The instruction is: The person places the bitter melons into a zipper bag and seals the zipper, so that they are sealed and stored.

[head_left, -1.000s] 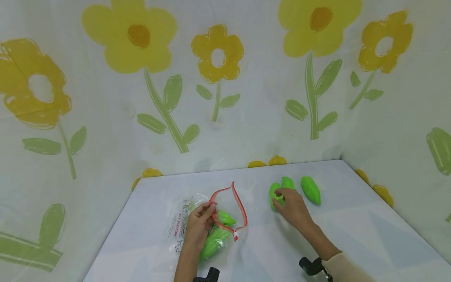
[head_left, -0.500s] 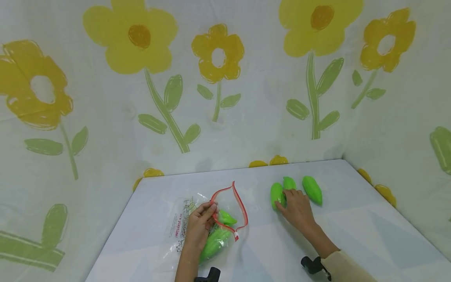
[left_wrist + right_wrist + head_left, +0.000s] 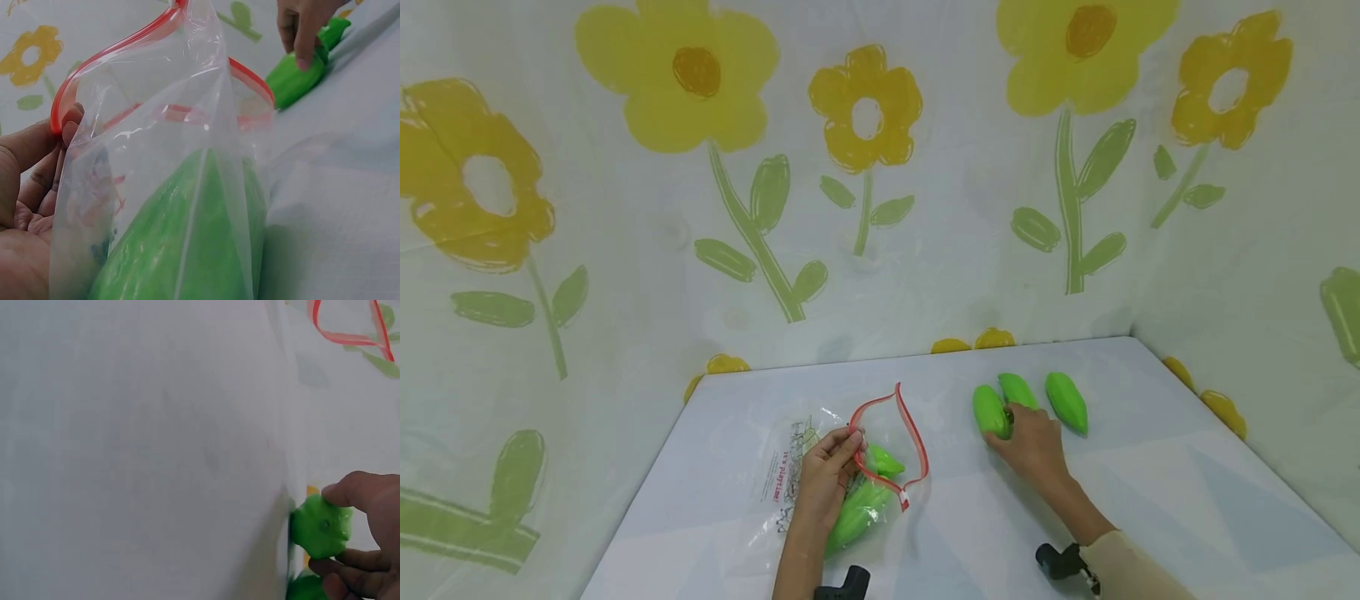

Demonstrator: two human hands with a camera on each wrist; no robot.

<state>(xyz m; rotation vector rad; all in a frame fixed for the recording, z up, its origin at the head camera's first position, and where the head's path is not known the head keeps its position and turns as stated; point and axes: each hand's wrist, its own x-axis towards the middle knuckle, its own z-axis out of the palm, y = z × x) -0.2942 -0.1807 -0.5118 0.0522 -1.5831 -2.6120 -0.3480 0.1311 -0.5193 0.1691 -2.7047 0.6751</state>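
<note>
My left hand [image 3: 824,477] pinches the red zip rim [image 3: 913,435] of a clear zip bag [image 3: 150,134], whose mouth gapes. Inside the bag are elongated green toy fruits [image 3: 859,512], pointed at one end; one fills the lower part of the left wrist view. On the table to the right, my right hand [image 3: 1036,446] grips the near end of the leftmost loose green toy fruit [image 3: 988,408]. The right wrist view shows its lobed end [image 3: 322,525] between thumb and fingers. Close beside it lies a second green toy fruit [image 3: 1018,390], partly hidden by that hand.
A third loose green toy fruit [image 3: 1067,403] lies farther right. The white table [image 3: 970,533] meets a flower-printed cloth wall [image 3: 925,300] at its back and right edges. Printed lettering and drawings [image 3: 784,479] mark the bag's left side.
My right hand has lowered and its thumb and fingers have closed on the leftmost loose toy fruit, which now leans differently. The left hand and the bag stay put.
</note>
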